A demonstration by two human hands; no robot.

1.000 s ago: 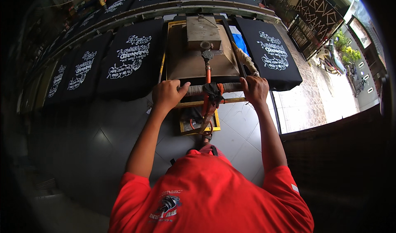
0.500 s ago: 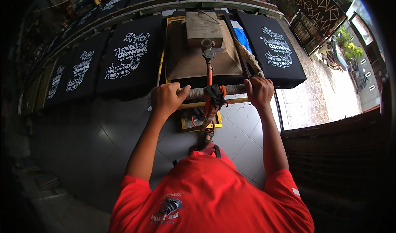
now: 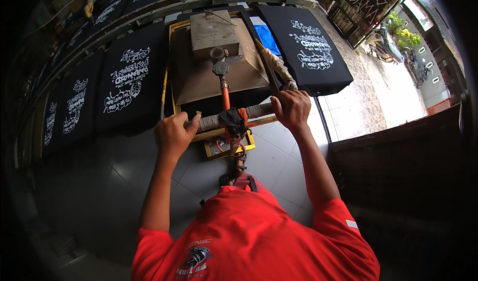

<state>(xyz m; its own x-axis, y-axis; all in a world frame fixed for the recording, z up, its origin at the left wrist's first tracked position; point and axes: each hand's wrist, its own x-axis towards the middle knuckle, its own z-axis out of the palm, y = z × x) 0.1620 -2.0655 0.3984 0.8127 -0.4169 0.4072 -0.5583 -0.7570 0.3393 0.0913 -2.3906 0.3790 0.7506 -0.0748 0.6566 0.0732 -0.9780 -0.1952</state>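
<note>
My left hand (image 3: 173, 134) is wrapped round the left end of a cloth-wrapped handlebar (image 3: 260, 111). At the bar's right end my right hand (image 3: 292, 109) is closed on it, beside a bent pipe wrapped in pale tape (image 3: 278, 67). Past the bar sits a wide metal hood (image 3: 211, 79) with a box-shaped top (image 3: 214, 34), framed by yellow bars. An orange pipe with a valve (image 3: 220, 69) runs from the hood to the bar's middle, where black and orange cloth (image 3: 231, 121) is tied. What lies under the hood is mostly hidden.
Black shirts with white prints lie flat in a row on both sides, one on the left (image 3: 132, 74) and one on the right (image 3: 311, 47). A long rail (image 3: 164, 9) runs behind them. Below the bar is a small yellow-framed box (image 3: 215, 149). Grey floor tiles (image 3: 144, 166) lie beneath.
The whole view has shifted and tilted, so the hood, bar and both hands appear further left. Both hands keep their hold; the hood stays between the same two shirts.
</note>
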